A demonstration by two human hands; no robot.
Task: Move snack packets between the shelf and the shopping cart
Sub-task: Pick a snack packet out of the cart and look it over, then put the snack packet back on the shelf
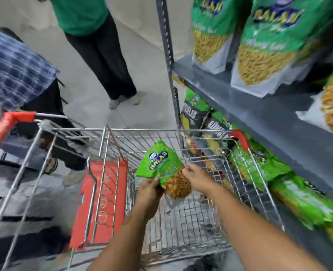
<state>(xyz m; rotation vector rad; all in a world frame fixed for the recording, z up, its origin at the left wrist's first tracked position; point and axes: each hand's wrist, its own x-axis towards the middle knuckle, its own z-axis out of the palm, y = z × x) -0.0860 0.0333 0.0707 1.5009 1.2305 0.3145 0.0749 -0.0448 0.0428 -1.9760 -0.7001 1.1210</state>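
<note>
Hands: left hand (149, 189) and right hand (194, 176) each grip the snack packet (162, 167), steadying it.
Place: held above the cart (181, 132), likely mid-transfer.

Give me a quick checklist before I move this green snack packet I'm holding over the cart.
1. Left hand grips the green packet: ok.
2. Right hand on the packet's other edge: ok.
3. Packet is above the cart basket, inside its wire rim: ok.
4. Basket floor under the packet is free: ok, only wire shows.
5. Free space on the grey shelf: ok, bare board shows.
6. Packet sealed and undamaged: cannot tell, picture is blurred.
</note>
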